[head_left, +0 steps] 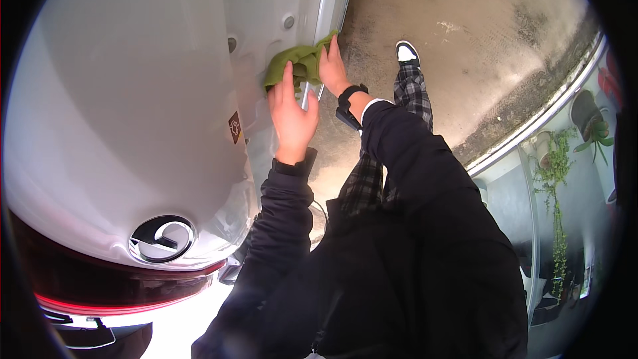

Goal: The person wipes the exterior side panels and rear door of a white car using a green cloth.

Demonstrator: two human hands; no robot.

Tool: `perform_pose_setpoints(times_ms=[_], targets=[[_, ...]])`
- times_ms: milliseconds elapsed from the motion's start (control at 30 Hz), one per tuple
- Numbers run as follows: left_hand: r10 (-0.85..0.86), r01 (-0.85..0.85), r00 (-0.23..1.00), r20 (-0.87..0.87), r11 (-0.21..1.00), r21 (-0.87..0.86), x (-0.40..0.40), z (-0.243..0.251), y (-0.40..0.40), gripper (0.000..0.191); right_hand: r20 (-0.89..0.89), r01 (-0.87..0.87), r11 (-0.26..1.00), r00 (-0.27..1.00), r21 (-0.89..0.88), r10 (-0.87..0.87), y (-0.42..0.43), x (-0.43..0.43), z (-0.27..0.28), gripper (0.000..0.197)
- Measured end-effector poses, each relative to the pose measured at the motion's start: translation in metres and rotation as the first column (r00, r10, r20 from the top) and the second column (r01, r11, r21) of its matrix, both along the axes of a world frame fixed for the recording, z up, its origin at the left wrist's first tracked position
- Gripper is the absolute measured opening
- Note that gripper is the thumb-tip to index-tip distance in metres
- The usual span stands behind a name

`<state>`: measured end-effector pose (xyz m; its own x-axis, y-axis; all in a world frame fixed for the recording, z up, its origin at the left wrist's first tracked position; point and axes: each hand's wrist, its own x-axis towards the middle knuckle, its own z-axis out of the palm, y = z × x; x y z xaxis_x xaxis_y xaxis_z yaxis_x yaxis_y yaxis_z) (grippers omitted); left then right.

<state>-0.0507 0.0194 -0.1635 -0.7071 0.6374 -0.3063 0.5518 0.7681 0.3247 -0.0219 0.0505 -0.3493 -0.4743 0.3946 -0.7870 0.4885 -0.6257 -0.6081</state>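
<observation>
A green cloth [294, 62] lies bunched over the edge of a white car body panel [259, 15], beside a pale trim strip. The fingers of my left hand [293, 119] hold the cloth's left part; one finger lies over it, and the thumb stands apart. Higher and to the right, my right hand [333, 66] grips the cloth's right end at the panel's outer edge, with a black band on the wrist. Fingertips of my left hand are partly hidden by the cloth.
The car's large white rear panel [134, 109] fills the left, with an oval chrome emblem [162, 239] and a red tail light [124, 284]. Stained concrete floor [463, 60] lies at upper right, beyond a checked trouser leg and shoe [407, 53]. Potted plants [553, 159] stand at far right.
</observation>
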Motion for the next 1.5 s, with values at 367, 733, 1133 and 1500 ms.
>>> perform_pose_setpoints(times_ms=[367, 733, 1133, 1500], targets=[[-0.02, 0.015, 0.997, 0.079, 0.997, 0.069, -0.003, 0.005, -0.001, 0.063, -0.303, 0.308, 0.95, 0.902, -0.047, -0.307, 0.101, -0.047, -0.085, 0.086], [0.064, -0.069, 0.997, 0.053, 0.992, 0.102, 0.027, 0.022, -0.094, 0.059, -0.124, 0.214, 0.762, 0.925, -0.611, -0.358, -0.04, 0.021, -0.032, 0.083], [0.202, -0.179, 0.966, -0.16, 0.973, 0.142, 0.077, 0.054, -0.274, 0.062, -0.35, 0.179, 0.969, 0.909, -0.168, -0.229, -0.153, 0.041, 0.034, 0.067], [0.164, -0.138, 0.98, -0.109, 0.968, 0.211, 0.088, 0.054, -0.305, 0.062, -0.332, -0.147, 0.855, 0.878, 0.497, 0.344, -0.214, 0.073, 0.065, 0.073]])
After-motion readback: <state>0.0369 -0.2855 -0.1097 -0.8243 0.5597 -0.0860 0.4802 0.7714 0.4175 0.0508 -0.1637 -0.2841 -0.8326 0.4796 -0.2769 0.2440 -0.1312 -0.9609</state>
